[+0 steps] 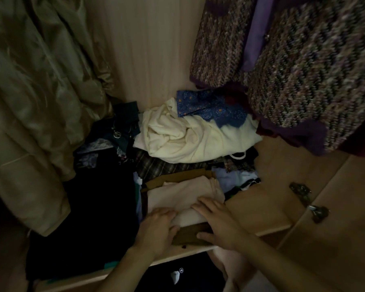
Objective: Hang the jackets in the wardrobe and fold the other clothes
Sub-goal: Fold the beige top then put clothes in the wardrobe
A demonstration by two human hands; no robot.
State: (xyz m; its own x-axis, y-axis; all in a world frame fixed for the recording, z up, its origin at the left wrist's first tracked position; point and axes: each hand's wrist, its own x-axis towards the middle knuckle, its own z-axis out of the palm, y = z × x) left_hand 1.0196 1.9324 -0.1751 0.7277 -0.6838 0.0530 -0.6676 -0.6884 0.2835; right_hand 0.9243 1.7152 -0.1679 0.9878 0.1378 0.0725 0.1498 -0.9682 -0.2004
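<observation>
Both hands lie flat with straight fingers, left hand (pixel 156 226) and right hand (pixel 216 223) pressing a folded pale garment (pixel 183 199) onto the wardrobe floor (pixel 268 203). Probably they are squaring it on its stack, below the hung khaki jacket (pixel 36 98).

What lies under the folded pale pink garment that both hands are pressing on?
A brown folded garment shows beneath the pale pink garment, at its front and back edges. The left hand and right hand cover part; anything deeper in the stack is hidden.
</observation>
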